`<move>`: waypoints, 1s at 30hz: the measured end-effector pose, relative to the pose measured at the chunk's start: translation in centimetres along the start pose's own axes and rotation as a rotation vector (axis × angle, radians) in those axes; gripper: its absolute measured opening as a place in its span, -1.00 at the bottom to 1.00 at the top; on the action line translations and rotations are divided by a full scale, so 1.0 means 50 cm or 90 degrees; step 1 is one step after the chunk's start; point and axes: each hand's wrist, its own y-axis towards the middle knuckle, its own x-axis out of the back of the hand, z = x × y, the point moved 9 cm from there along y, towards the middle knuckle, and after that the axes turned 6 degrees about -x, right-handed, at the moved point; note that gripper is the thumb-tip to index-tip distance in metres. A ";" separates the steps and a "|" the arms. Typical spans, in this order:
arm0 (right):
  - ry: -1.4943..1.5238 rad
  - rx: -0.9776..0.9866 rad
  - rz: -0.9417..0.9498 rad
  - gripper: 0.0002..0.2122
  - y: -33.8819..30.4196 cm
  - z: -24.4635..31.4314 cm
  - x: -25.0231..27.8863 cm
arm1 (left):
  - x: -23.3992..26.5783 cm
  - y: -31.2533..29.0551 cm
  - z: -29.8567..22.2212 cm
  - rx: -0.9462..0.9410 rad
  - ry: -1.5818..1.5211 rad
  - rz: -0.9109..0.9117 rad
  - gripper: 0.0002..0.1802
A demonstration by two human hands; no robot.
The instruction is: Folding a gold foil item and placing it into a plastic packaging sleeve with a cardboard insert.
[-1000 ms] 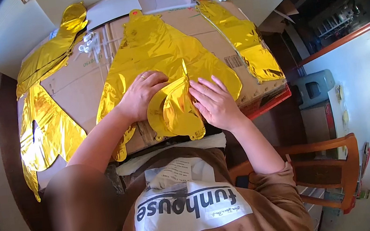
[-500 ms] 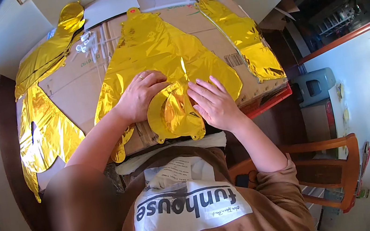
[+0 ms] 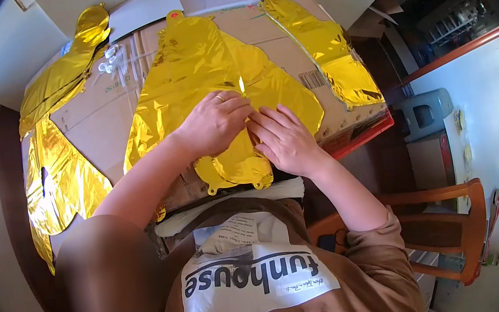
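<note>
You are flattening the deflated gold foil balloon point(image 3: 213, 78) on the cardboard-covered worktop point(image 3: 103, 113), left hand point(image 3: 213, 123) and right hand point(image 3: 285, 138) pressing its lower fold with fingers loosely spread, gripping nothing; next, I judge, smooth the crease evenly.

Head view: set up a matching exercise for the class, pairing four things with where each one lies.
Things
1. left hand
2. right hand
3. wooden chair
4. white plastic bits

Places
A. low right, beside the table
B. on the cardboard, far left
C. flat on the middle foil balloon
D. on that balloon's near right edge

Pairs: 1-C, 2-D, 3-A, 4-B
</note>
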 end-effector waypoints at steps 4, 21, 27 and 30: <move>-0.001 0.011 0.007 -0.58 -0.004 0.000 -0.002 | -0.008 -0.009 0.021 0.010 -0.028 -0.006 -0.59; 0.036 0.107 0.000 -0.68 -0.129 0.056 0.047 | -0.017 -0.017 0.030 0.029 -0.046 -0.006 -0.62; 0.161 -0.009 -0.111 -0.68 -0.161 0.027 0.079 | -0.015 -0.016 0.028 0.052 -0.049 0.006 -0.64; 0.110 -0.083 -0.108 -0.64 -0.149 0.022 0.074 | -0.017 -0.018 0.031 0.048 -0.045 0.002 -0.65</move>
